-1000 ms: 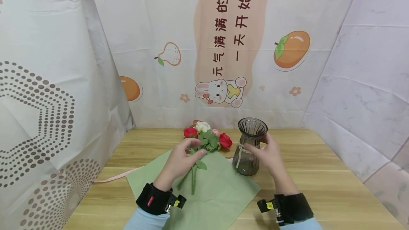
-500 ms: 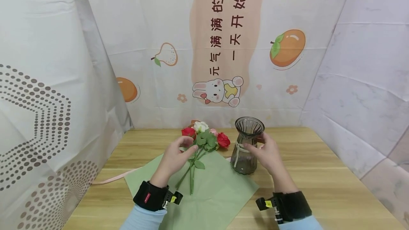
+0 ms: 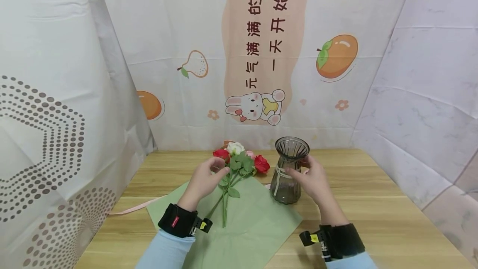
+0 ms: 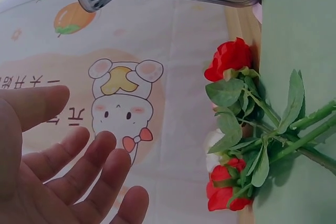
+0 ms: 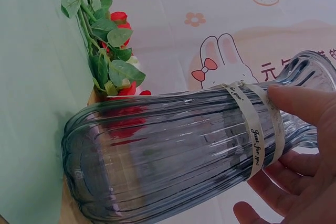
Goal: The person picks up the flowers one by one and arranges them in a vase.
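Observation:
My right hand [image 3: 315, 179] grips a smoky glass vase [image 3: 285, 190] near its neck, thumb on the near side and fingers round the back. The vase stands upright, its base beside the green paper's right edge. In the right wrist view, a printed cream ribbon [image 5: 254, 129] circles the glass below the thumb. My left hand [image 3: 204, 179] hovers left of the flowers, fingers loosely bent and holding nothing. Red roses [image 3: 262, 164], a white rose [image 3: 235, 148] and a partly hidden pink bloom lie with their green stems [image 3: 225, 211] towards me.
A sheet of green paper [image 3: 257, 223] lies under the stems on the wooden table [image 3: 366, 202]. From its left side runs a pink ribbon [image 3: 138, 208]. A printed cloth [image 3: 186, 107] hangs behind the table, with more cloth along both sides.
My left hand has drawn back a little to the left, away from the flower stems. The right hand keeps its grip on the vase. The head view has shifted slightly.

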Available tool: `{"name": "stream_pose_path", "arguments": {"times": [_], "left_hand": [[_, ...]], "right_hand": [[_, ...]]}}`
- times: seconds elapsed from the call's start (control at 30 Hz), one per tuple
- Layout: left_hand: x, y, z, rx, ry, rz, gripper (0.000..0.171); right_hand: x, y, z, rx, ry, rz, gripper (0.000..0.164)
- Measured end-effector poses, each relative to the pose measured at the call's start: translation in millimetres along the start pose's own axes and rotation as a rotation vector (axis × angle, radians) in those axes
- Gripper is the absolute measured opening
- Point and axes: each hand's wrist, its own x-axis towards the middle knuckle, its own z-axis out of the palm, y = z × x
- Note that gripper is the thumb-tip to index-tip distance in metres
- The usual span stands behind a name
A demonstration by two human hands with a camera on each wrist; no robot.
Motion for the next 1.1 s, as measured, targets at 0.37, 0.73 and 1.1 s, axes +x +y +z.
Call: {"name": "stream_pose_path", "arguments": {"times": [0.37, 0.73, 1.1], "left_hand": [[5.7, -5.7, 10.7, 0.141, -0.077, -0.073, 0.022], [14.7, -13.8, 16.0, 0.201, -0.106, -0.113, 0.023], [21.1, -29.2, 15.6, 0.264, -0.133, -0.185, 0.016]], "right_hand": [[0, 1, -1, -0.03, 0.003, -0.009, 0.063], [1, 2, -2, -0.027, 0.004, -0.014, 0.062], [0, 2, -2, -0.019, 0.005, -0.013, 0.062]]}}
